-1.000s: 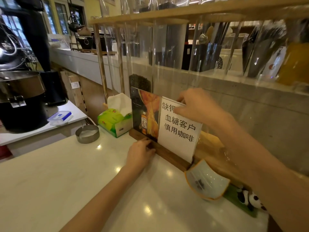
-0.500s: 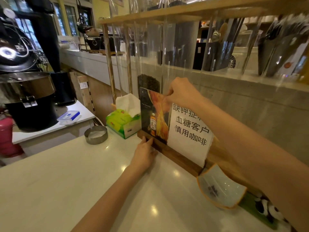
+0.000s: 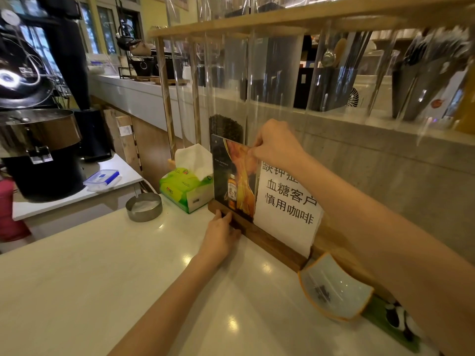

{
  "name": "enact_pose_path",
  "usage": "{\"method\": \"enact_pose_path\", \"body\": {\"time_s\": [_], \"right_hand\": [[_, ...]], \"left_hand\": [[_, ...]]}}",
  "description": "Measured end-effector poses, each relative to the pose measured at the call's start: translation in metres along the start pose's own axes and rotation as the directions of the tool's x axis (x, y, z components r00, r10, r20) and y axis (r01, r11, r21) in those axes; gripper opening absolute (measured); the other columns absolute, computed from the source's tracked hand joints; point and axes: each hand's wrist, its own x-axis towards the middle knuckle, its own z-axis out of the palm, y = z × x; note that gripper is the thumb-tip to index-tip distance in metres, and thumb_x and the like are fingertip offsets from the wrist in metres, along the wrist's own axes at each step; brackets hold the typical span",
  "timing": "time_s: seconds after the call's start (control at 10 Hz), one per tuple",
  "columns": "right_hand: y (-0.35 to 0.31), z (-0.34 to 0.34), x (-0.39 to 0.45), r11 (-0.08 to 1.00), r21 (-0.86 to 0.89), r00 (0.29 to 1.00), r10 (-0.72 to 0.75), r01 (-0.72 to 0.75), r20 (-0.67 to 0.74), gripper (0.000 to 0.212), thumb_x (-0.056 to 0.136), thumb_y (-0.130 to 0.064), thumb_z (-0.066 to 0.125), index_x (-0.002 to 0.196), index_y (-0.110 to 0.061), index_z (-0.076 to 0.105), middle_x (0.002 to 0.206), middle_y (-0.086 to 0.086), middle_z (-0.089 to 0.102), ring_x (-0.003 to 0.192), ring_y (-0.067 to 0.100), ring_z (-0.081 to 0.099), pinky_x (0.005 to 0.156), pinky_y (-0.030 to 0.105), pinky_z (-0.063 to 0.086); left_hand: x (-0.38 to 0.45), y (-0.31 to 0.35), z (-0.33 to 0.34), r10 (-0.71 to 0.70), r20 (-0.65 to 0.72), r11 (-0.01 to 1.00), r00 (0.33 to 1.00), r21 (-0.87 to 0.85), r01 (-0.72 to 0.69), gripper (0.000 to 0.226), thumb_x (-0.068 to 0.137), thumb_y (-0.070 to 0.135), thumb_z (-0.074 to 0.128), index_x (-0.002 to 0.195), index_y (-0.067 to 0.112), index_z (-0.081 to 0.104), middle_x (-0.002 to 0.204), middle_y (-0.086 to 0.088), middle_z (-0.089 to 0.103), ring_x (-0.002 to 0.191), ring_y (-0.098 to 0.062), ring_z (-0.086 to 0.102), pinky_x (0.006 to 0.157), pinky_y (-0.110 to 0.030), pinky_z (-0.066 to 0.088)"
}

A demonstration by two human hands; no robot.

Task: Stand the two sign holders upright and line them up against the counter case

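Observation:
Two sign holders stand upright side by side on wooden bases against the clear counter case (image 3: 277, 73). The left sign holder (image 3: 232, 181) shows a dark poster with a bottle. The right sign holder (image 3: 288, 204) carries a white sheet with black characters. My right hand (image 3: 276, 146) pinches the top edge of the poster sign holder, close to the white sign. My left hand (image 3: 221, 236) presses its fingers against that holder's wooden base (image 3: 248, 228) on the white counter (image 3: 102, 278).
A green tissue box (image 3: 183, 187) sits just left of the signs, with a round metal ashtray (image 3: 144, 206) beside it. A small tilted dish (image 3: 331, 289) and panda figure (image 3: 399, 317) lie to the right. A black roaster machine (image 3: 38, 140) and a small plastic box (image 3: 102, 179) are at the left.
My right hand moved left from the top of the white sign to the top edge of the poster sign. My left hand stayed at the wooden base. The view shifted slightly.

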Motion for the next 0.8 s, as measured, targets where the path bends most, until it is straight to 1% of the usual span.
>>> {"method": "enact_pose_path", "body": {"time_s": [0.1,0.2,0.3,0.4,0.5,0.6,0.7,0.8], "right_hand": [[0.000,0.002,0.001,1.000,-0.013,1.000,0.022,-0.022,0.005,0.009,0.075,-0.012,0.069,0.080,-0.005,0.072,0.080,0.011,0.072,0.071,0.020,0.066,0.064,0.034,0.058],[0.000,0.001,0.000,0.999,-0.013,1.000,0.031,-0.031,-0.001,0.009,0.075,-0.011,0.068,0.080,-0.004,0.071,0.081,0.013,0.072,0.072,0.023,0.066,0.065,0.036,0.057],[0.000,0.001,0.000,1.000,-0.011,1.000,0.023,-0.023,0.002,0.011,0.077,-0.010,0.066,0.082,-0.001,0.071,0.083,0.016,0.072,0.074,0.026,0.068,0.066,0.038,0.057],[0.000,0.001,0.001,1.000,0.009,0.999,0.027,-0.027,0.026,0.013,0.077,-0.010,0.066,0.084,0.000,0.070,0.085,0.017,0.071,0.076,0.028,0.067,0.069,0.040,0.058],[0.000,-0.003,0.001,0.998,0.061,0.996,0.026,-0.032,0.090,0.020,0.077,-0.012,0.068,0.091,0.001,0.068,0.090,0.014,0.068,0.074,0.020,0.062,0.062,0.028,0.054],[-0.001,-0.009,-0.002,0.997,0.074,0.986,0.017,-0.029,0.163,0.023,0.078,-0.017,0.068,0.093,0.001,0.068,0.094,0.014,0.068,0.063,0.011,0.055,0.054,0.016,0.043],[0.000,-0.011,-0.008,0.995,0.100,0.987,-0.009,-0.007,0.159,0.032,0.083,-0.026,0.062,0.098,0.003,0.064,0.098,0.019,0.069,0.075,0.025,0.064,0.066,0.032,0.052],[-0.001,-0.011,-0.015,0.988,0.153,0.999,-0.002,-0.005,0.046,0.037,0.088,-0.034,0.052,0.106,-0.003,0.059,0.099,0.017,0.068,0.089,0.030,0.065,0.080,0.042,0.054]], "left_hand": [[0.000,-0.003,0.002,0.002,-0.006,1.000,1.000,-0.012,-0.002,0.030,0.083,0.019,0.054,0.111,0.008,0.054,0.105,-0.002,0.039,0.089,-0.014,0.043,0.071,-0.014,0.031],[0.001,-0.002,0.003,-0.010,0.003,1.000,1.000,-0.015,0.010,0.033,0.084,0.020,0.054,0.115,0.009,0.053,0.113,-0.007,0.045,0.100,-0.022,0.050,0.075,-0.016,0.033],[0.002,-0.001,0.004,-0.014,0.011,1.000,1.000,0.002,0.014,0.039,0.085,0.021,0.053,0.121,0.010,0.048,0.129,-0.012,0.043,0.110,-0.024,0.049,0.079,-0.015,0.032],[0.000,0.002,0.001,-0.010,0.035,1.000,0.999,0.023,0.010,0.044,0.086,0.021,0.052,0.127,0.009,0.043,0.135,-0.014,0.039,0.114,-0.025,0.049,0.087,-0.019,0.037],[0.005,-0.001,-0.003,-0.014,0.050,0.999,0.999,0.048,0.012,0.038,0.086,0.025,0.051,0.120,0.009,0.050,0.124,-0.013,0.047,0.103,-0.023,0.049,0.082,-0.023,0.037],[0.013,-0.002,-0.015,-0.049,0.102,0.998,0.994,0.036,0.046,0.030,0.086,0.027,0.051,0.110,0.010,0.059,0.115,-0.013,0.059,0.092,-0.018,0.052,0.075,-0.024,0.037],[0.013,-0.003,-0.026,-0.013,0.131,1.000,0.991,0.020,0.011,0.032,0.087,0.028,0.050,0.112,0.011,0.061,0.116,-0.009,0.063,0.102,-0.021,0.057,0.084,-0.028,0.044],[0.009,-0.004,-0.038,0.011,0.118,1.000,0.993,0.020,-0.013,0.031,0.086,0.026,0.052,0.111,0.010,0.061,0.116,-0.009,0.064,0.103,-0.021,0.059,0.087,-0.031,0.049]]}}
